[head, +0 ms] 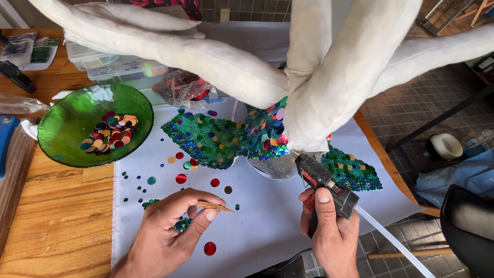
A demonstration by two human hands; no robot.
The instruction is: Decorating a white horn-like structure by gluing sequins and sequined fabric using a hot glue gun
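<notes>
It is bright daylight here. My green bowl [67, 121] has a white shine on its rim. My hands make soft, small shadows on the white sheet [257, 231]. Everything looks sharp, but the edges bend a little.

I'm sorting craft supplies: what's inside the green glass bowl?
The green glass bowl holds a heap of round sequins in red, orange, blue and dark tones. The upper ones cover whatever lies beneath them, and the bowl's underside is hidden.
</notes>
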